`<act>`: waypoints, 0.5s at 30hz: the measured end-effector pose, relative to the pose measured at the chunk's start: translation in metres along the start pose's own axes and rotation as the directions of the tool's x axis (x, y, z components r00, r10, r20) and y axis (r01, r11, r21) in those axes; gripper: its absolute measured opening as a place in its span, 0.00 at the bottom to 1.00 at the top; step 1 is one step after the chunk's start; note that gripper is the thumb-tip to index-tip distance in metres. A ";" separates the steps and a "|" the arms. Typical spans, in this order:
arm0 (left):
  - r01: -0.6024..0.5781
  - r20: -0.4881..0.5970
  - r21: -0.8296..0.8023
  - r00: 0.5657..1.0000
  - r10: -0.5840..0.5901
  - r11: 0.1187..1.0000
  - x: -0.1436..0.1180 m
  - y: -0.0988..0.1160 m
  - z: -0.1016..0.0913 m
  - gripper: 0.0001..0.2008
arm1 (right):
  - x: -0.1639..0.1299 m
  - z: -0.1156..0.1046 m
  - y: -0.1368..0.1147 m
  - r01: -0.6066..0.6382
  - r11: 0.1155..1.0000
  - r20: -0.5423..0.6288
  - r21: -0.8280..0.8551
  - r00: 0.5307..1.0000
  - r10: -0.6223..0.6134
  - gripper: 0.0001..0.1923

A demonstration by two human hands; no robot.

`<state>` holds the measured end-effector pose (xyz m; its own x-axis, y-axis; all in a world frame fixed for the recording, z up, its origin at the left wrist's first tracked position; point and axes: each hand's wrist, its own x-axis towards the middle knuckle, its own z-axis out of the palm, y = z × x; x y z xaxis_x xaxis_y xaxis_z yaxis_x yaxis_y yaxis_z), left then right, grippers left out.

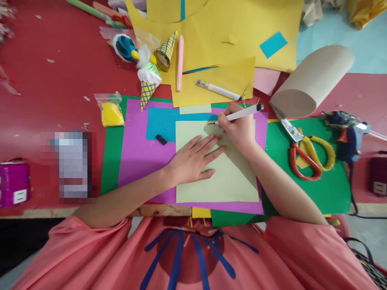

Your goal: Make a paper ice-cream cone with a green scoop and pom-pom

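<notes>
My right hand point(239, 128) is closed around a white marker point(245, 113), its tip down on a pale green sheet of paper point(217, 187) near the top edge. A short dark line shows beside the tip. Flat on the same sheet, with fingers spread, lies my left hand point(196, 159). Beneath the pale sheet are a blue sheet point(161, 121), a purple sheet point(136, 161) and a green sheet point(110, 169). A black marker cap point(161, 139) rests on the blue sheet, left of my hands.
Scissors point(305, 149) with red and yellow handles and a glue gun point(350, 139) lie right. A cardboard tube point(314, 78) stands behind them. Yellow sheets point(211, 32), a pink marker point(179, 64), a white pen point(219, 90) and paper ice-cream cones point(148, 92) lie at the back.
</notes>
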<state>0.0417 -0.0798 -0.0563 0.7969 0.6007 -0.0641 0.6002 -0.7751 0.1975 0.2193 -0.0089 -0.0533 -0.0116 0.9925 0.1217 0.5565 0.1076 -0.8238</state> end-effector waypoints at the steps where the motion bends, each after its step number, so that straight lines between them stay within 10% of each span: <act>1: 0.000 0.005 0.000 1.000 0.000 1.000 0.000 0.000 0.000 0.33 | 0.000 -0.001 0.001 -0.007 1.000 -0.005 -0.003 1.000 0.007 0.16; 15: -0.010 -0.003 -0.026 1.000 0.010 1.000 0.001 -0.004 -0.003 0.34 | -0.002 -0.013 0.006 -0.033 0.960 -0.088 0.279 0.994 0.060 0.17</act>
<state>0.0401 -0.0754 -0.0543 0.8029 0.5932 -0.0594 0.5898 -0.7759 0.2236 0.2335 -0.0110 -0.0513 0.0947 0.9882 0.1204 0.3032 0.0866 -0.9490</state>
